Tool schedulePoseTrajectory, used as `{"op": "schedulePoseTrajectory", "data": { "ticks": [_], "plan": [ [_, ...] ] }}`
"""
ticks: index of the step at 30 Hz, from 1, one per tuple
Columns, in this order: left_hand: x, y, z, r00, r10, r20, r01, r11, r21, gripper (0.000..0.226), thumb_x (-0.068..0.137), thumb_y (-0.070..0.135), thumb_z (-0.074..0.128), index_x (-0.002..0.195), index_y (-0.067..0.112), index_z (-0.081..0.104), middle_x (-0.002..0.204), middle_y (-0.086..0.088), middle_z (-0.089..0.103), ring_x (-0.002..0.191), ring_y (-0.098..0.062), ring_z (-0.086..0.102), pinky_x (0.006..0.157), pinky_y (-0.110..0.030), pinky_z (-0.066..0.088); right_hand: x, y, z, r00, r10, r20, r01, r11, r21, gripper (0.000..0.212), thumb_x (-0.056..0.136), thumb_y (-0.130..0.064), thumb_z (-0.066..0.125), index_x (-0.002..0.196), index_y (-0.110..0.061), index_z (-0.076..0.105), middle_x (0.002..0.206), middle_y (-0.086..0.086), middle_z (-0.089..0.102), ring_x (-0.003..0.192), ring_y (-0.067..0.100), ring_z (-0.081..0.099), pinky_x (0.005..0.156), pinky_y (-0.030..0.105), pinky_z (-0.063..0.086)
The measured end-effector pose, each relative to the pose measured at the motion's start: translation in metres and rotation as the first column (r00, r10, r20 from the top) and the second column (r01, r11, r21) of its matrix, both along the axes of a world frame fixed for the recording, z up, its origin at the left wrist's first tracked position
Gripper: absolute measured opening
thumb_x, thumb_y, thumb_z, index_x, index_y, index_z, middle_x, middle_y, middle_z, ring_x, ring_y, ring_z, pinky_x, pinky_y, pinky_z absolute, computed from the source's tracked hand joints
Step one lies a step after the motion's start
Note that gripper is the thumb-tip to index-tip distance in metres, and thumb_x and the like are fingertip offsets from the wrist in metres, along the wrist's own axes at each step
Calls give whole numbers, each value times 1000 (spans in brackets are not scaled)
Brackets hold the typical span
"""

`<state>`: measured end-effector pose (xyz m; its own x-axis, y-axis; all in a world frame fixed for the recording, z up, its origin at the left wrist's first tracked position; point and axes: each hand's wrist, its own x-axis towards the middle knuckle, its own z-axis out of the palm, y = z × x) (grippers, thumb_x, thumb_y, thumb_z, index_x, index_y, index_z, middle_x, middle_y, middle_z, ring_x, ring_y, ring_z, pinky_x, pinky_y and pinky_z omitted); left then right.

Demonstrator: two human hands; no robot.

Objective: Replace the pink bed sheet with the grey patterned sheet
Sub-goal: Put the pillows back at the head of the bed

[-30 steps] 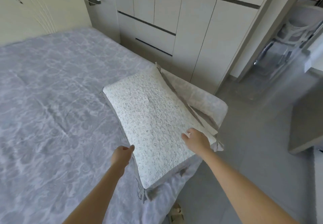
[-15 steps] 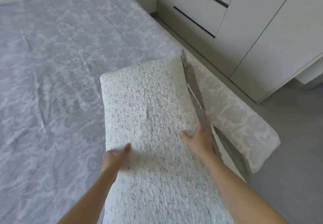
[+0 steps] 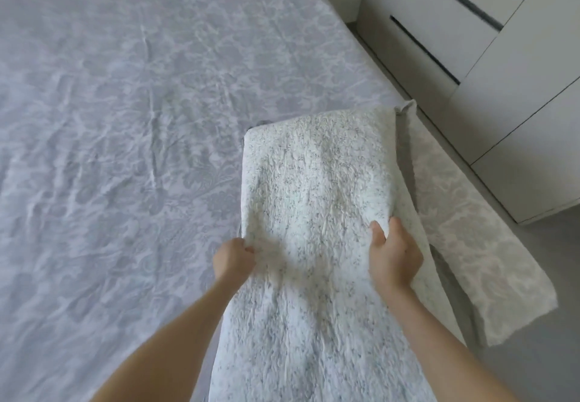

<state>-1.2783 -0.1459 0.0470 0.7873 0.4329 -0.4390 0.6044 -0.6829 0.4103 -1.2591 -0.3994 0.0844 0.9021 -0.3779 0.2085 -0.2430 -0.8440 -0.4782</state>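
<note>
Gripping is confirmed in the head view: the left hand (image 3: 233, 257) pinches the left edge of the speckled white pillow (image 3: 314, 181), fingers curled into the fabric; the right hand (image 3: 394, 254) clasps its right edge, thumb on top. The grey patterned sheet (image 3: 141, 119) lies spread across the bed, creased toward the middle; no pink sheet is visible. A second pillow (image 3: 470, 244) lies just beside, at the bed's right edge. Recommendation: hold both sides level, carry the pillow toward the head edge, and set it flat without dragging creases into the sheet.

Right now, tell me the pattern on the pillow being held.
The pillow is white with fine grey speckles, clearest in the head view.
</note>
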Motion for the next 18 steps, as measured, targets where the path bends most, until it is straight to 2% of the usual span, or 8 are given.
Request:
{"op": "schedulePoseTrajectory", "data": {
  "ticks": [3, 7, 11, 14, 18],
  "plan": [
    [-45, 21, 28, 998, 59, 33, -58, 998, -36, 29, 85, 11, 48, 57, 15, 40, 58, 2, 46, 56, -17, 44, 43, -25, 24, -25, 12, 31, 996, 68, 54, -67, 998, -17, 36, 89, -21, 63, 68, -14, 34, 51, -2, 35, 48, 21, 35, 50, 27, 25],
    [-120, 64, 67, 984, 143, 107, -139, 989, -45, 33, 81, 11, 50, 54, 15, 31, 53, 0, 37, 54, -20, 37, 44, -29, 19, -70, 48, 67, 986, 162, 52, -161, 987, -7, 34, 89, -19, 62, 67, -13, 37, 51, 7, 44, 50, 27, 43, 52, 29, 28],
    [-198, 115, 109, 967, 170, 191, -170, 985, -17, 27, 81, 16, 56, 59, 14, 41, 58, -5, 45, 56, -22, 42, 48, -30, 24, -122, 92, 94, 973, 225, 46, -225, 974, 16, 31, 91, -16, 61, 66, -4, 47, 59, 22, 57, 56, 38, 55, 54, 30, 26],
    [-278, 159, 142, 958, 192, 215, -204, 978, 36, 22, 82, 19, 58, 62, 12, 49, 61, -7, 51, 59, -22, 46, 47, -30, 26, -182, 136, 114, 955, 295, 13, -295, 955, 41, 31, 95, -22, 53, 76, 1, 55, 70, 22, 62, 66, 38, 58, 58, 31, 26],
    [-413, 218, 176, 899, 327, 292, -363, 929, 76, 21, 82, 19, 59, 65, 8, 57, 64, -12, 55, 65, -28, 52, 53, -33, 34, -281, 212, 142, 910, 414, 26, -415, 908, 58, 32, 97, -27, 49, 81, 0, 56, 76, 20, 64, 73, 37, 60, 60, 32, 28]
  ]
}}
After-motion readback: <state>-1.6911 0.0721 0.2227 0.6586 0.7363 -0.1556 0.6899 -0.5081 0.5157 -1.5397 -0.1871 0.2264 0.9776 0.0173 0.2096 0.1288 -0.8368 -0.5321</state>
